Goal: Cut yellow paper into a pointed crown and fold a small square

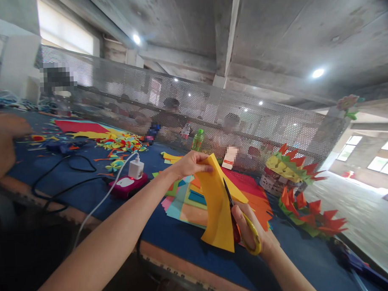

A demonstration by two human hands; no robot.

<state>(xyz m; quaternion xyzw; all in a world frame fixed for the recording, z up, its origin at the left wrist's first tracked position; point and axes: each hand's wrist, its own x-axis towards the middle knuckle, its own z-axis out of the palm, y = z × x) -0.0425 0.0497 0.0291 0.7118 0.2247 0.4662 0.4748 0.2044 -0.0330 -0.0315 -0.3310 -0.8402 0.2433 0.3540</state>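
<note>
Between finger and thumb, my left hand [194, 163] pinches the top of a sheet of yellow paper [215, 204], which hangs down over the table edge side of a paper pile. My right hand [250, 228] is wrapped round the yellow handles of a pair of scissors [255, 236]. The dark blades reach up into the yellow sheet, with a cut strip leaning off to the right of them. Under both hands lies a stack of coloured paper [191, 207] in orange, blue, green and pink. Red and orange sheets [246, 184] fan out behind my right hand.
A power strip [130, 185] with a white charger [136, 168] and cables sits left. Paper scraps [122, 143] are heaped behind it. A green bottle [197, 140] and a phone [229, 158] stand at the mesh divider. Folded paper crowns [311, 213] are right. Another person's arm [6, 139] shows left.
</note>
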